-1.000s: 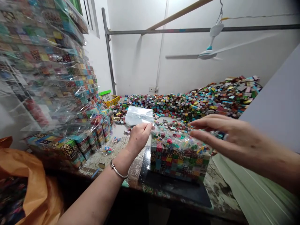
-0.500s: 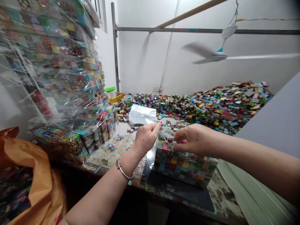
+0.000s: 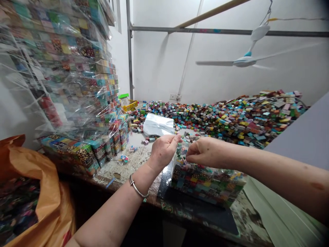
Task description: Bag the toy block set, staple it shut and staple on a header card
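A block of small patterned, multicoloured boxes stands on a dark board at the table's front, with clear plastic film around it. At its upper left corner my left hand is closed, thumb on top, gripping the edge of the clear plastic bag. My right hand reaches in from the right over the block's top, fingertips pinched and pointing down. Small colourful pieces lie just below those fingers. What the right fingertips hold is hidden.
Film-wrapped stacks of similar boxes tower at left. Loose small boxes are heaped along the back wall. A white sheet-like bag and small clear packets lie on the table. An orange sack stands front left; a fan spins above.
The right hand's fingertips have drawn together and dipped toward the block's top; a clear packet seen at them before no longer shows. The left hand keeps its grip. The view has shifted slightly left.
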`<state>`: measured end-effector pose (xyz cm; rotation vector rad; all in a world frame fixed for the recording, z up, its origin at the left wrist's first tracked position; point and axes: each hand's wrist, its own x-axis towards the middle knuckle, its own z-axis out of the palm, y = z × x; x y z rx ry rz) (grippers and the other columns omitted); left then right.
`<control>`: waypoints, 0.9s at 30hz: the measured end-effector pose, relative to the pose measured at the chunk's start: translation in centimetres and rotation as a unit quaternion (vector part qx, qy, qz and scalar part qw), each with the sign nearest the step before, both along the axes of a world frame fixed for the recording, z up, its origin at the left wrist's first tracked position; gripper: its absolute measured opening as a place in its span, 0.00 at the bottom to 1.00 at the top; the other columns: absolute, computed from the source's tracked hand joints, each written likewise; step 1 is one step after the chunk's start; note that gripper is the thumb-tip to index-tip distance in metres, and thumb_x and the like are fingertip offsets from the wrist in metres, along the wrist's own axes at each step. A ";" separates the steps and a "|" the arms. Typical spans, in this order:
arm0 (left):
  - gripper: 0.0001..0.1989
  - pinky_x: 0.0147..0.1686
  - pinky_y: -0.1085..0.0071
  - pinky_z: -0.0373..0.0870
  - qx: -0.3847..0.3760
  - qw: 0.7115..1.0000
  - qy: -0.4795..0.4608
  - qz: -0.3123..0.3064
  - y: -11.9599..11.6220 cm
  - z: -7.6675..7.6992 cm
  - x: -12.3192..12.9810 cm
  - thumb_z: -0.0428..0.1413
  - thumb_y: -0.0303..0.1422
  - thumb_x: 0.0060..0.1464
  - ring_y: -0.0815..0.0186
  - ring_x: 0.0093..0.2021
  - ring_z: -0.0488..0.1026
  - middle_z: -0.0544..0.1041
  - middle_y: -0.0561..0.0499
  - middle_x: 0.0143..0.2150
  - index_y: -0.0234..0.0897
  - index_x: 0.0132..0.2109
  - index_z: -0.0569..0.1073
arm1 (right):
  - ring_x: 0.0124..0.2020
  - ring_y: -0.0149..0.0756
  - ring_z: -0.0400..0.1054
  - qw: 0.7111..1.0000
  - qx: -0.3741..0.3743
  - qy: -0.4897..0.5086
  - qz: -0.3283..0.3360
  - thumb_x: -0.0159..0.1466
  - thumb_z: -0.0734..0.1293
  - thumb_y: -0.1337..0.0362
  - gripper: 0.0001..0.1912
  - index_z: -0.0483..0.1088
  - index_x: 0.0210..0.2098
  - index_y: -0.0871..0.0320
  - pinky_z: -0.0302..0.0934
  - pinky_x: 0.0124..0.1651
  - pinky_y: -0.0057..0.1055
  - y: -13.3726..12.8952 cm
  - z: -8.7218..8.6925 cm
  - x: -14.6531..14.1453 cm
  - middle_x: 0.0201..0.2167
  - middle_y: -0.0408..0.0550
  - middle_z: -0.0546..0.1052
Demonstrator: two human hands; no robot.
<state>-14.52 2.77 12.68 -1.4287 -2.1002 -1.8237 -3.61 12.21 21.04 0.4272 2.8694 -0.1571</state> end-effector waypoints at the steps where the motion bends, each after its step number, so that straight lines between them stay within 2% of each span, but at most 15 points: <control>1: 0.17 0.39 0.70 0.65 0.006 1.000 0.000 -0.005 0.0 0.0 0.0 0.47 0.40 0.59 0.63 0.38 0.74 0.79 0.49 0.34 0.38 0.33 0.78 | 0.18 0.28 0.58 1.000 0.010 -0.006 -0.002 0.56 0.59 0.61 0.13 0.72 0.22 0.57 0.50 0.22 0.26 0.1 -0.1 0.0 0.14 0.41 0.68; 3: 0.17 0.39 0.70 0.65 0.017 1.000 0.007 -0.016 0.0 0.0 -0.1 0.47 0.39 0.59 0.63 0.38 0.73 0.78 0.49 0.34 0.37 0.34 0.78 | 0.17 0.28 0.57 1.000 0.016 -0.005 -0.005 0.57 0.57 0.59 0.16 0.70 0.20 0.57 0.49 0.22 0.27 0.5 -0.2 0.0 0.14 0.41 0.66; 7: 0.16 0.42 0.68 0.64 0.044 0.998 0.010 -0.044 0.0 -0.4 -0.4 0.47 0.38 0.59 0.62 0.39 0.71 0.74 0.48 0.33 0.36 0.36 0.78 | 0.23 0.31 0.61 0.997 0.036 0.071 0.021 0.60 0.56 0.56 0.17 0.72 0.25 0.56 0.53 0.27 0.27 0.8 0.1 0.1 0.19 0.42 0.70; 10: 0.15 0.48 0.66 0.63 0.074 0.986 -0.056 -0.137 -0.1 -1.0 -0.4 0.49 0.39 0.58 0.61 0.45 0.70 0.75 0.47 0.40 0.36 0.41 0.77 | 0.22 0.30 0.60 0.990 0.067 0.122 0.026 0.61 0.56 0.58 0.16 0.71 0.26 0.57 0.52 0.27 0.27 0.4 1.0 0.3 0.20 0.43 0.70; 11: 0.14 0.49 0.66 0.63 0.075 0.978 -0.089 -0.173 -0.2 -1.3 -0.3 0.52 0.39 0.56 0.61 0.46 0.69 0.75 0.47 0.43 0.36 0.44 0.75 | 0.22 0.29 0.60 0.990 0.061 0.125 0.018 0.61 0.56 0.58 0.16 0.70 0.25 0.57 0.52 0.26 0.26 0.2 1.4 0.5 0.19 0.43 0.69; 13: 0.19 0.49 0.65 0.64 0.062 0.963 -0.148 -0.215 -0.1 -1.9 -0.1 0.60 0.39 0.49 0.60 0.47 0.70 0.75 0.47 0.45 0.36 0.48 0.72 | 0.21 0.29 0.60 0.993 0.028 0.118 0.009 0.62 0.56 0.57 0.17 0.70 0.25 0.57 0.51 0.25 0.26 0.2 1.8 1.0 0.20 0.42 0.70; 15: 0.22 0.47 0.65 0.65 0.058 0.957 -0.184 -0.215 0.0 -2.3 0.2 0.64 0.37 0.43 0.60 0.44 0.71 0.76 0.47 0.42 0.35 0.46 0.72 | 0.22 0.30 0.61 0.995 -0.001 0.102 -0.001 0.60 0.58 0.52 0.18 0.71 0.27 0.56 0.51 0.24 0.26 0.6 1.8 1.7 0.20 0.42 0.71; 17: 0.18 0.45 0.67 0.66 0.072 0.957 -0.197 -0.203 0.2 -2.7 0.5 0.63 0.36 0.44 0.62 0.41 0.72 0.76 0.47 0.39 0.33 0.42 0.73 | 0.24 0.31 0.63 0.996 -0.018 0.084 -0.024 0.56 0.62 0.49 0.17 0.72 0.31 0.55 0.53 0.24 0.26 1.3 1.5 2.7 0.23 0.42 0.73; 20: 0.13 0.42 0.69 0.67 0.091 0.955 -0.207 -0.194 0.5 -2.9 0.8 0.61 0.37 0.48 0.65 0.38 0.72 0.76 0.47 0.38 0.33 0.39 0.74 | 0.24 0.32 0.64 0.996 -0.015 0.071 -0.052 0.53 0.66 0.52 0.13 0.72 0.30 0.55 0.54 0.25 0.26 2.3 0.8 4.0 0.22 0.41 0.73; 23: 0.11 0.39 0.70 0.67 0.103 0.950 -0.225 -0.191 0.7 -3.0 1.1 0.58 0.38 0.51 0.67 0.34 0.71 0.76 0.49 0.34 0.33 0.36 0.74 | 0.23 0.31 0.63 0.997 0.013 0.075 -0.026 0.58 0.63 0.55 0.11 0.72 0.26 0.53 0.53 0.25 0.26 2.6 0.6 4.8 0.20 0.41 0.71; 27: 0.12 0.34 0.74 0.65 0.121 0.945 -0.244 -0.181 0.7 -3.2 1.5 0.56 0.39 0.52 0.70 0.31 0.69 0.74 0.51 0.29 0.33 0.32 0.74 | 0.29 0.33 0.66 0.985 0.113 0.128 0.039 0.61 0.60 0.60 0.11 0.72 0.27 0.54 0.55 0.30 0.27 2.3 0.7 4.9 0.27 0.45 0.74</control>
